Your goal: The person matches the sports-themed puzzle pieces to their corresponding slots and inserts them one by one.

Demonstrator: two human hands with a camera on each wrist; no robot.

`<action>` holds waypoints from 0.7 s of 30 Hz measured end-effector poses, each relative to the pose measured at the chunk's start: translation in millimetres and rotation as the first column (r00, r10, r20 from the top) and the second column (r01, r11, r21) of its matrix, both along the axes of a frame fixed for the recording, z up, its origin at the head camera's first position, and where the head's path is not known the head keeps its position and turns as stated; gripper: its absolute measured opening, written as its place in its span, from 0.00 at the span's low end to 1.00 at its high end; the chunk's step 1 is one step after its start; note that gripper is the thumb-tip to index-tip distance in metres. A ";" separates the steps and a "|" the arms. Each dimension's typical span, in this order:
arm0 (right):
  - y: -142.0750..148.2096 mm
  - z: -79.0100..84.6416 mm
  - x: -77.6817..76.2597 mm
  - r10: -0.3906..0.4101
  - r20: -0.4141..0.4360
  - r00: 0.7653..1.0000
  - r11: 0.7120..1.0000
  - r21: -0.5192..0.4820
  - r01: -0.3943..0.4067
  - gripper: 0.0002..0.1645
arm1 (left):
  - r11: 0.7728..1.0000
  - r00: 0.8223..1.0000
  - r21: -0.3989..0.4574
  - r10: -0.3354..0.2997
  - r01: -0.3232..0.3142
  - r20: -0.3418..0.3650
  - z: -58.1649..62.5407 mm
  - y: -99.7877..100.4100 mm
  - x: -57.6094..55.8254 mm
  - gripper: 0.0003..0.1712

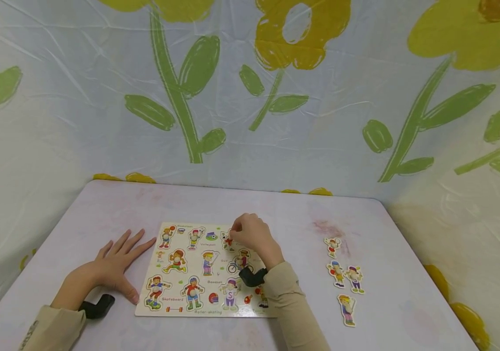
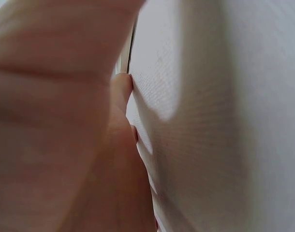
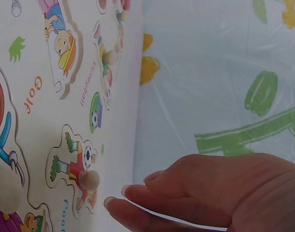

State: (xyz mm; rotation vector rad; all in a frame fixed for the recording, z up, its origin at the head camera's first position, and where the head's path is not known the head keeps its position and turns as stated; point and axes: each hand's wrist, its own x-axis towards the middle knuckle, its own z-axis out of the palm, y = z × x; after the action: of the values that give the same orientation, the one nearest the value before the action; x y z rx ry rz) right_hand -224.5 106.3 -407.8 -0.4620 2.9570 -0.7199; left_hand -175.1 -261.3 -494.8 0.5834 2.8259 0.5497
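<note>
"Before I tag it, what's held, and where?"

"Nothing, going by the right wrist view. My bare right hand (image 1: 256, 239) hangs over the upper right of the cream rectangular puzzle board (image 1: 194, 263), fingers (image 3: 133, 215) loosely bent, tips slightly apart, just beside the flat red-shirted footballer piece (image 3: 76, 169) with its round wooden knob (image 3: 89, 180). No contact visible. My bare left hand (image 1: 109, 263) is spread wide at the board's left edge, also holding nothing."

"Piece position, handling?"

"Sits within its outlined recess (image 3: 47, 179), top row, toward the right; can't tell if fully flush. I'd guess light, stiff, thin wood, hard to break. Knob looks smooth, might slip a little. I'd pinch it between thumb and index; the thin edges look like a bad grip."

"Direction?"

"Long axis runs feet to head, roughly along the board's short side. Feet toward me, head toward the far edge, same way up as the printed words (image 3: 65, 215). Printed ball (image 3: 88, 156) is left of the shirt in the head view."
</note>
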 end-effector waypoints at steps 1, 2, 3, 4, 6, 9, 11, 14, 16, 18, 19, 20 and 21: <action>0.3 1.0 0.3 -0.001 0.003 1.000 1.000 -0.004 0.001 0.07 | 1.000 1.000 0.000 -0.001 0.001 0.002 0.5 0.0 0.1 0.83; 0.9 2.1 0.5 -0.002 0.004 1.000 1.000 -0.010 0.002 0.07 | 1.000 1.000 0.001 0.000 0.000 0.004 0.9 0.0 0.2 0.83; 1.7 3.1 0.7 -0.004 0.003 1.000 1.000 -0.012 0.004 0.07 | 1.000 1.000 0.002 -0.001 0.001 0.005 1.1 0.0 0.1 0.83; 2.7 3.8 0.6 -0.006 0.000 1.000 1.000 -0.015 0.006 0.07 | 1.000 1.000 0.004 -0.002 0.002 0.007 1.3 0.0 0.1 0.83; 5.0 5.2 0.2 -0.007 -0.012 1.000 1.000 -0.023 0.007 0.07 | 1.000 1.000 0.005 -0.004 0.004 0.009 1.2 -0.1 0.0 0.83; 9.2 7.1 -0.1 -0.020 -0.019 1.000 0.999 -0.037 0.019 0.07 | 1.000 1.000 0.007 -0.006 0.006 0.011 0.6 0.5 -0.1 0.83; 11.7 7.7 -0.6 -0.026 -0.023 0.999 0.999 -0.042 0.025 0.07 | 1.000 1.000 0.004 -0.005 0.004 0.014 0.5 0.6 0.0 0.83; 14.6 8.5 -0.6 -0.033 -0.021 0.999 0.999 -0.044 0.032 0.07 | 1.000 1.000 -0.003 -0.001 0.001 0.017 0.6 0.1 -0.1 0.83; 17.0 8.8 -0.4 -0.037 -0.033 0.999 0.999 -0.037 0.035 0.07 | 1.000 1.000 -0.008 0.000 0.000 0.013 0.8 -0.1 -0.5 0.84; 19.9 8.9 0.4 -0.042 -0.031 0.999 0.999 -0.036 0.041 0.07 | 1.000 1.000 -0.012 0.001 0.000 0.012 0.8 -0.2 -0.8 0.84; 21.5 9.2 0.9 -0.047 -0.031 0.998 0.998 -0.034 0.046 0.07 | 1.000 1.000 -0.013 0.000 0.000 0.010 0.7 -0.2 -1.0 0.84; 23.3 9.1 1.3 -0.051 -0.034 0.998 0.998 -0.029 0.050 0.07 | 1.000 1.000 -0.013 0.000 0.000 0.009 0.5 -0.2 -1.2 0.84; 25.0 9.7 2.0 -0.057 -0.035 0.998 0.998 -0.025 0.056 0.07 | 1.000 1.000 -0.013 0.001 -0.001 0.009 0.3 -0.2 -1.3 0.84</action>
State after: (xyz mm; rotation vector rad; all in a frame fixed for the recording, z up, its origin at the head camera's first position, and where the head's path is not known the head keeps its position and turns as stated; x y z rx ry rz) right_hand -222.5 131.3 -398.1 -0.3982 3.0092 -0.7610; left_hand -176.4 -261.5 -494.5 0.5762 2.8194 0.5322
